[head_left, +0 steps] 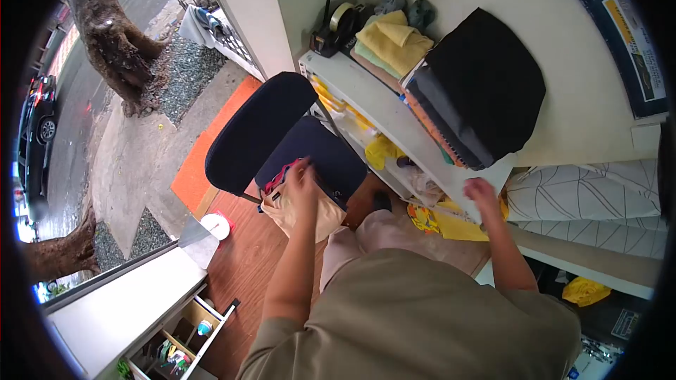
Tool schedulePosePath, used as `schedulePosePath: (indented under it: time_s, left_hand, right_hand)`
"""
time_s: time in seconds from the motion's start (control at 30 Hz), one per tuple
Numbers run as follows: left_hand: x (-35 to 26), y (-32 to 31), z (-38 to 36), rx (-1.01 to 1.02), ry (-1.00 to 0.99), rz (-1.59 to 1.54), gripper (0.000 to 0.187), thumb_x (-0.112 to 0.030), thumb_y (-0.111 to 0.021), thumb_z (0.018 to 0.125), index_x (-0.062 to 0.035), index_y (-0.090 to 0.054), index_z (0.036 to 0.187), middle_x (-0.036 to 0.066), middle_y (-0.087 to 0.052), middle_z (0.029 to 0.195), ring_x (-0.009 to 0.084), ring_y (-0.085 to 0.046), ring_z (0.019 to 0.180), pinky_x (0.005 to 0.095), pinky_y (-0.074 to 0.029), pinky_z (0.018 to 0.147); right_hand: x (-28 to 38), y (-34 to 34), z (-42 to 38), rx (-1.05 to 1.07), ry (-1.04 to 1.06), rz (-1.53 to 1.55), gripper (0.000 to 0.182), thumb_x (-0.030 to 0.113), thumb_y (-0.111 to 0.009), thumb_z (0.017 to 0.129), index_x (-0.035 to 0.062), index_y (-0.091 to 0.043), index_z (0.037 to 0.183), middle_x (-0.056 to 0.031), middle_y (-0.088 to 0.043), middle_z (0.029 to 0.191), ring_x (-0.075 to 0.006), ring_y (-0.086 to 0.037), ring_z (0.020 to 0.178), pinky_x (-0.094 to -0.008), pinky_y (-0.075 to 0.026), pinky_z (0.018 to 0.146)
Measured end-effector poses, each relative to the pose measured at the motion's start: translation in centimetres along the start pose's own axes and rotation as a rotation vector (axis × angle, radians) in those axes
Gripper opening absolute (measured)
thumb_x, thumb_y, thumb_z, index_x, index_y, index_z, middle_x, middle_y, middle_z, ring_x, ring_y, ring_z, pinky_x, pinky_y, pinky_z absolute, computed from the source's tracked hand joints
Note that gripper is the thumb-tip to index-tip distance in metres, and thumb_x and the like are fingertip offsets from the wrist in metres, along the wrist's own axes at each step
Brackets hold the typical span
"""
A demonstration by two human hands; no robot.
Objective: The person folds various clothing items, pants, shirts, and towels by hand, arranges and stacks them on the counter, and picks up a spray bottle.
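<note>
My left hand [301, 177] reaches over a folding chair's dark padded seat [299, 144]. It overlaps the top of a peach cloth bag [310, 214] at the seat's front edge. Red fabric [279, 177] shows beside the fingers, which are smeared by motion; I cannot tell whether they grip the bag. My right hand [481, 192] hovers near the white shelf's end with its fingers loosely bent and nothing in them. Between the two hands, my legs [373, 233] face the chair and shelf.
The chair's backrest [260, 130] stands beside an orange mat [215, 144]. On the white shelf [345, 77] lie folded yellow cloths [394, 41], a tape dispenser [336, 24] and a dark fabric stack [486, 88]. An open drawer [184, 341] juts out at lower left, near a red-and-white container [217, 226].
</note>
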State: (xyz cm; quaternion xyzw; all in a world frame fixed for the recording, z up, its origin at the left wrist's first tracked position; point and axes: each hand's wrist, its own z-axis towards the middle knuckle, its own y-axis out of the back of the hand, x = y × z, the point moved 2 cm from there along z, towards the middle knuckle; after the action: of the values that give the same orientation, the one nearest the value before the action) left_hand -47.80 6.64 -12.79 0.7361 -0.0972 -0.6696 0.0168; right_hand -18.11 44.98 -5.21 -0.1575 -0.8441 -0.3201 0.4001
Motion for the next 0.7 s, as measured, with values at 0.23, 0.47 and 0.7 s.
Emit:
schedulePosePath:
  time_s: [0.23, 0.47, 0.7]
  left_hand:
    - [-15.0, -23.7, 4.6, 0.176, -0.060, -0.128, 0.058, -0.044, -0.067, 0.090, 0.0023, -0.054, 0.122, 0.014, -0.053, 0.121, 0.0224, -0.057, 0.105, 0.0337, -0.047, 0.090]
    - [-18.2, -26.6, 6.0, 0.174, 0.238, -0.142, 0.090, -0.053, -0.080, 0.074, 0.0086, -0.043, 0.130, 0.018, -0.051, 0.119, 0.0248, -0.059, 0.099, 0.0413, -0.052, 0.081]
    - [-23.7, -26.9, 3.2, 0.228, 0.118, -0.148, 0.070, -0.042, -0.080, 0.077, 0.0043, -0.054, 0.122, 0.019, -0.056, 0.120, 0.0210, -0.061, 0.094, 0.0348, -0.055, 0.072]
  right_hand:
    - [7.9, 9.5, 2.5, -0.172, 0.074, 0.872, 0.061, 0.053, -0.056, 0.094, 0.0067, -0.047, 0.133, -0.0128, -0.052, 0.123, -0.0253, -0.054, 0.108, -0.0422, -0.049, 0.091]
    - [12.0, 6.8, 3.3, 0.115, -0.145, 0.662, 0.070, 0.051, -0.063, 0.091, 0.0063, -0.039, 0.140, -0.0128, -0.048, 0.133, -0.0326, -0.052, 0.114, -0.0479, -0.047, 0.092]
    - [14.1, 7.1, 2.4, 0.028, -0.025, 0.844, 0.078, 0.054, -0.062, 0.090, 0.0055, -0.033, 0.144, -0.0108, -0.046, 0.137, -0.0318, -0.048, 0.119, -0.0484, -0.044, 0.095]
